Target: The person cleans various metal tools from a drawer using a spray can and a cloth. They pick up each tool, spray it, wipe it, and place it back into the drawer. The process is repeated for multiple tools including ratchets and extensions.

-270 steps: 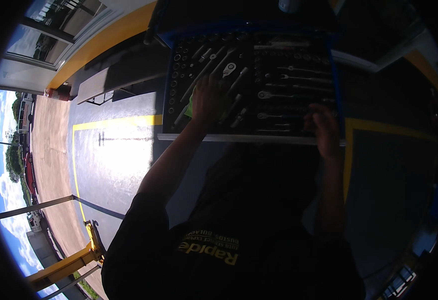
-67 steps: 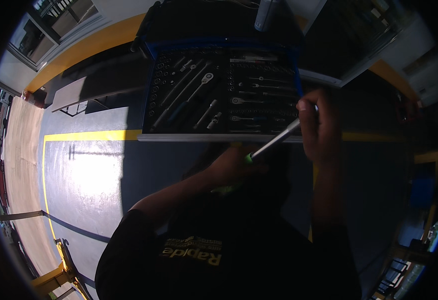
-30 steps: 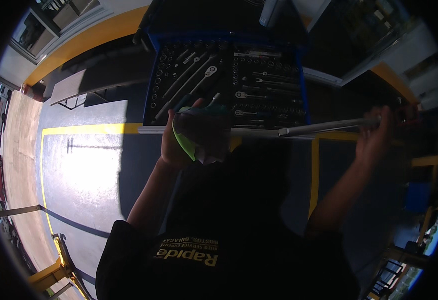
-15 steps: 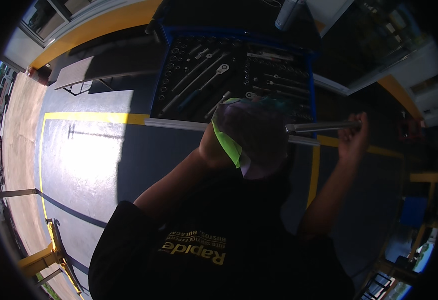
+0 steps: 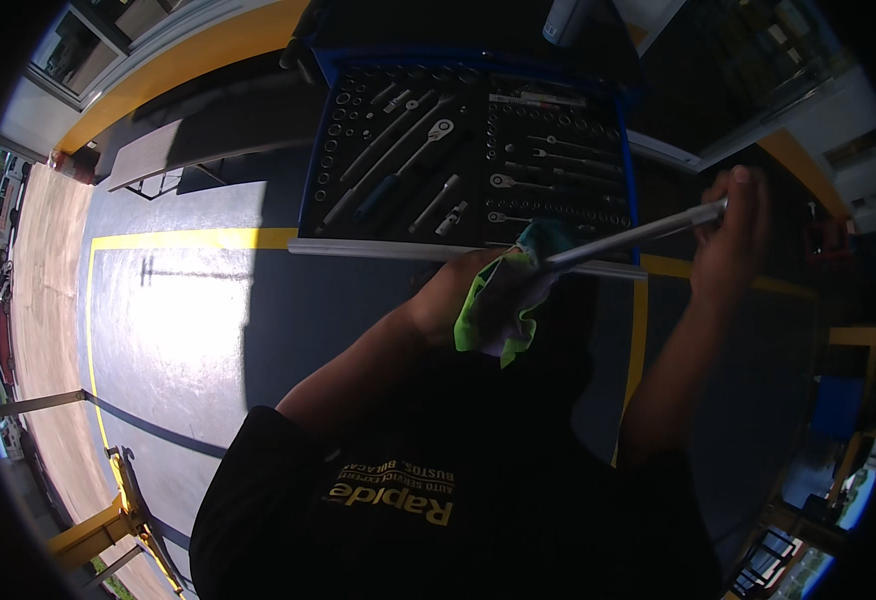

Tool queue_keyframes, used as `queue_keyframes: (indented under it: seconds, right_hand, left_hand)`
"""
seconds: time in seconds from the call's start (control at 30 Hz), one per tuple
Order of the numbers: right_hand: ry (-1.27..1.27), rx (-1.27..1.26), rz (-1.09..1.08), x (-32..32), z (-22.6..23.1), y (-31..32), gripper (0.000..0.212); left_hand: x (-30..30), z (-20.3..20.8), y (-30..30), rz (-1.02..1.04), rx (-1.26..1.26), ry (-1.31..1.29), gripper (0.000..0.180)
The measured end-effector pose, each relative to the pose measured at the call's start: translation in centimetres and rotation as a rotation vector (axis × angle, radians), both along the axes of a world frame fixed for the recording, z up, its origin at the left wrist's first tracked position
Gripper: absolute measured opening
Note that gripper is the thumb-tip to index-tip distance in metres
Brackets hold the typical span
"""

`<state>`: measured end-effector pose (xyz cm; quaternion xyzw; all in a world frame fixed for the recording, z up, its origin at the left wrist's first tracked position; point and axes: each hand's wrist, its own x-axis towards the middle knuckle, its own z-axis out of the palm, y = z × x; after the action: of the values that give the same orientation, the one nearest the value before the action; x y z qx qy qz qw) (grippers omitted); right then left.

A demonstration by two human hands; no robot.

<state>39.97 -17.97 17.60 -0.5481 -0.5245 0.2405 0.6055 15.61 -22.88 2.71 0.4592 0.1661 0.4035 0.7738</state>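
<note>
One dark grey painted floor (image 5: 188,330) fills the view, crossed by yellow lines (image 5: 198,238) that run from 9 o'clock toward 3 o'clock. At 12 o'clock one open blue tool drawer with a black foam tray (image 5: 468,150) stands over it. The tray holds rows of small sockets, too many and too small to count, plus several chrome ratchets and extension bars; I make out about four long handles on its left half, the rest being too small to tell.

One long chrome metal bar (image 5: 638,232) crosses the scene just below the drawer's front edge, tilted, its higher end toward 2 o'clock. The right hand (image 5: 730,235) is clenched around that higher end. One crumpled green-and-white cloth (image 5: 503,300) sits near the centre, wrapped about the bar's lower end. The left hand (image 5: 458,295) grips this cloth, fingers closed over it and, through it, the bar. Both forearms rise from 6 o'clock, out of one black printed shirt (image 5: 408,500).
</note>
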Motion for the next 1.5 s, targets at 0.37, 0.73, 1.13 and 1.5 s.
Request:
queue_keyframes:
  seconds: [0.37, 0.73, 1.13, 1.5]
  right_hand:
    - [0.385, -0.244, 0.114, 2.0, -5.1, 3.3, 0.023]
    - [0.011, 0.005, 0.252, -0.7, -4.0, 2.0, 0.028]
    - [0.505, 0.036, 0.32, 1.1, -5.3, 2.9, 0.025]
    - [0.549, -0.134, 0.221, 1.7, -5.9, 2.5, 0.024]
  left_hand:
    - [-0.6, 7.0, 0.4, 0.647, 0.821, 0.941, 0.04]
    - [-2.7, -0.6, -1.0, 0.034, -0.38, -0.196, 0.034]
    - [-1.9, -1.0, 0.4, 0.955, 1.346, 0.52, 0.077]
    - [-2.4, -2.2, 0.6, 0.626, 1.143, 0.466, 0.063]
